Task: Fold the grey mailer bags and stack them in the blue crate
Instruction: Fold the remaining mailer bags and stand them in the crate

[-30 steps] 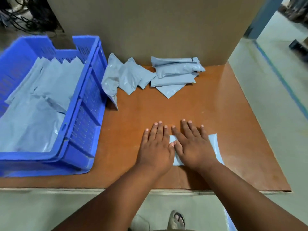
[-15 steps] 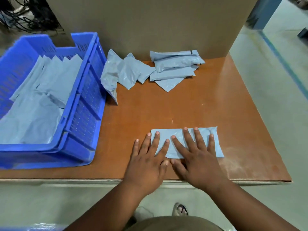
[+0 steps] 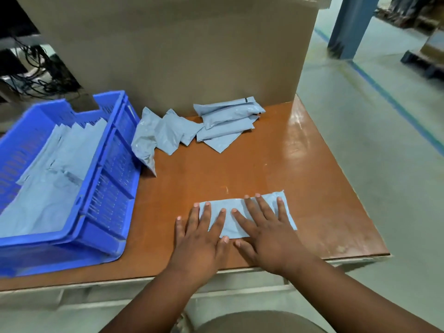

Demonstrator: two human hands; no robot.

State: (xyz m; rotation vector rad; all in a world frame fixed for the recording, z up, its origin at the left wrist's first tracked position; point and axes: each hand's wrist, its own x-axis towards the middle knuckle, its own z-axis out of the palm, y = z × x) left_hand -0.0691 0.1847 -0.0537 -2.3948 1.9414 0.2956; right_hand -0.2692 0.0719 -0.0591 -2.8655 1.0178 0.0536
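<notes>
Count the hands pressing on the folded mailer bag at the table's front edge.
2. The left hand lies flat on the folded mailer bag's left end; the right hand lies flat across its middle and right part. Both keep straight, spread fingers.

A brown wooden tabletop (image 3: 300,164) with a pale front edge fills the middle of the view, glossy with reflected light toward 2 o'clock. At 12 o'clock a large plain cardboard wall (image 3: 180,49) stands on its far side. The floor (image 3: 384,176) at 3 o'clock is grey-green concrete crossed by a blue painted line (image 3: 394,104). A blue column (image 3: 348,25) rises at 1 o'clock. At 10 o'clock, dark tangled shapes, possibly cables (image 3: 36,78), sit in shadow.
</notes>
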